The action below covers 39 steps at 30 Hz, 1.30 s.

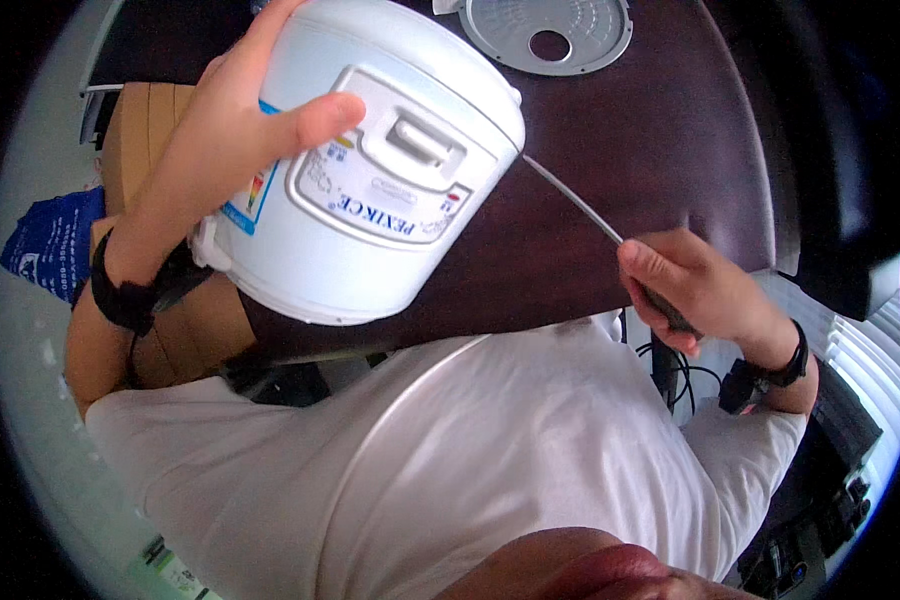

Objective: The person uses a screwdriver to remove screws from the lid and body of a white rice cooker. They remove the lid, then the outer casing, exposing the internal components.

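Observation:
My left hand [260, 125] grips a white rice cooker [370, 260], thumb across its front panel and the other fingers mostly hidden behind it. The cooker is tilted over the table, with the print on its panel upside down to me. In my right hand [685, 285] is a screwdriver [575, 200], my fingers wrapped round its dark handle. Its thin metal shaft points up and left, and the tip is at the cooker's right edge. Whether the tip touches the cooker, I cannot tell.
A round grey metal plate [560, 35] with a hole lies on the dark brown table [610, 130] at the far side. Cardboard [145, 150] and a blue printed bag [55, 240] are on the left. Black cables [685, 375] hang below the table at right.

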### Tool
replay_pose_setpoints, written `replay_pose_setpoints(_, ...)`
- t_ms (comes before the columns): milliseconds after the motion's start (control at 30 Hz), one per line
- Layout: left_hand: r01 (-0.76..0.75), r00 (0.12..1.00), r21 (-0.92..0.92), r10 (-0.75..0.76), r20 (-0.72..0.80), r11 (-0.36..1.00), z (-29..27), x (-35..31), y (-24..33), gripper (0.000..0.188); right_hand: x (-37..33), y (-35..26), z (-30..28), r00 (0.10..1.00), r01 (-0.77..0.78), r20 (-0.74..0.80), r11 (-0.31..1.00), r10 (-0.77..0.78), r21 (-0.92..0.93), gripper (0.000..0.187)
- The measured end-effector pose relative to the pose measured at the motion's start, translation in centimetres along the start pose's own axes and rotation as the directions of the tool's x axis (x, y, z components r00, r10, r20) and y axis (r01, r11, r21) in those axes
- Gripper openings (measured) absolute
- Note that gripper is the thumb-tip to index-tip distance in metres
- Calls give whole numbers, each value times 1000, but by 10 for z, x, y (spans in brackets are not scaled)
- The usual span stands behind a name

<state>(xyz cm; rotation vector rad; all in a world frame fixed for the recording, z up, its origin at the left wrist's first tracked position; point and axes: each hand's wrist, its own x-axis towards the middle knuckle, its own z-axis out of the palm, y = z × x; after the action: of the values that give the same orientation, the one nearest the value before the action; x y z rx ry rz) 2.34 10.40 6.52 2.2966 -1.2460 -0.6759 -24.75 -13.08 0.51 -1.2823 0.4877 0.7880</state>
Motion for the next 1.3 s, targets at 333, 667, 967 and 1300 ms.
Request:
replay_pose_setpoints(333, -114, 993, 79, 115, -9, 990, 11, -3, 19, 93, -28, 0, 21, 992, 118, -34, 992, -120, -43, 53)
replay_pose_setpoints(667, -212, 966, 403, 254, -51, 890, 25, -14, 39, 101, -45, -6, 36, 986, -156, -47, 987, 157, 32, 55)
replay_pose_setpoints(967, -266, 924, 582, 375, -73, 768, 34, -16, 47, 103, -27, 12, 42, 993, -119, 27, 991, 118, 57, 58)
replay_pose_setpoints(1300, -49, 931, 962, 362, -54, 268, 60, -36, 55, 108, 10, 48, 54, 999, -10, -30, 989, 15, 147, 55)
